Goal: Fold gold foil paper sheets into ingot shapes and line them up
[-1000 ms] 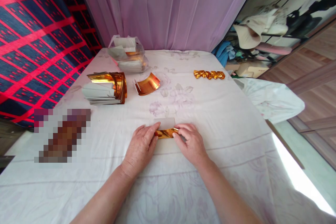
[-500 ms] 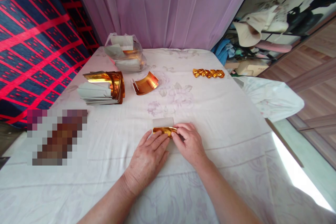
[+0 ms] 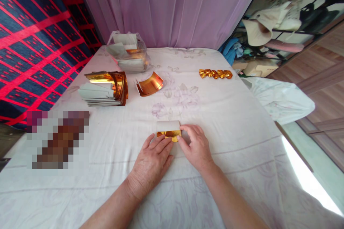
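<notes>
A small sheet of gold foil paper (image 3: 168, 131), white on its back, lies partly folded on the white cloth in front of me. My left hand (image 3: 152, 162) lies flat with its fingertips pressing the paper's near gold edge. My right hand (image 3: 196, 147) pinches the paper's right end between thumb and fingers. The white upper flap shows above the gold strip.
A stack of gold and white sheets (image 3: 105, 88) lies at the left, a curled gold sheet (image 3: 149, 84) beside it, and a clear bag of sheets (image 3: 128, 53) behind. A row of folded gold pieces (image 3: 215, 73) sits far right. A blurred patch (image 3: 56, 139) covers the near left.
My left hand has slid from the paper's left end to below it and now lies flat. The gold strip shows wider and the fold sits a little farther from me.
</notes>
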`<action>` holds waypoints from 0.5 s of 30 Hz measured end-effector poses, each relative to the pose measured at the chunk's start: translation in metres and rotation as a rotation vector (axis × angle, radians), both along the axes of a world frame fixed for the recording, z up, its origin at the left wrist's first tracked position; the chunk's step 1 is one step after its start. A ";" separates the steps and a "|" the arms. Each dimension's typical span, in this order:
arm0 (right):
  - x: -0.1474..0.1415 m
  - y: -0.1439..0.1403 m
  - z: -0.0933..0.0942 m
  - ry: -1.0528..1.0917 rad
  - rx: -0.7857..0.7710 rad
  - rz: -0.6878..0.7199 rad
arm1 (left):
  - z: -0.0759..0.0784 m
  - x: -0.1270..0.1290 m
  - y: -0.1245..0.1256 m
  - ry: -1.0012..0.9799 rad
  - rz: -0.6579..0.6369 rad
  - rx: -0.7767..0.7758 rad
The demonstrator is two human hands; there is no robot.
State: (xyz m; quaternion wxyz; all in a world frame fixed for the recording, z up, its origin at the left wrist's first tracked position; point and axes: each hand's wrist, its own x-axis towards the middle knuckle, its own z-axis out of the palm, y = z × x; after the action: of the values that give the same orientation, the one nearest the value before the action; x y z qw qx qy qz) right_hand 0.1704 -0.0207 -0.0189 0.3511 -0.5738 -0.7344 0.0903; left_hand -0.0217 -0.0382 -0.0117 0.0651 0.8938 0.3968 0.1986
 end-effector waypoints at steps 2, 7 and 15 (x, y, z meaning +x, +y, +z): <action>0.000 0.000 0.000 -0.006 0.000 -0.007 | 0.000 0.000 0.000 -0.013 0.001 -0.004; -0.001 0.000 -0.001 -0.007 0.002 -0.014 | 0.002 0.001 0.001 -0.044 -0.007 -0.002; 0.001 0.000 -0.001 0.014 0.005 0.020 | 0.003 0.001 0.001 -0.052 -0.006 -0.025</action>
State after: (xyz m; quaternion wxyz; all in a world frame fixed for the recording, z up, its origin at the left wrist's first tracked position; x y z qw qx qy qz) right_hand 0.1716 -0.0202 -0.0202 0.3569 -0.5650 -0.7378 0.0958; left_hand -0.0205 -0.0369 -0.0091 0.0873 0.8887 0.3947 0.2165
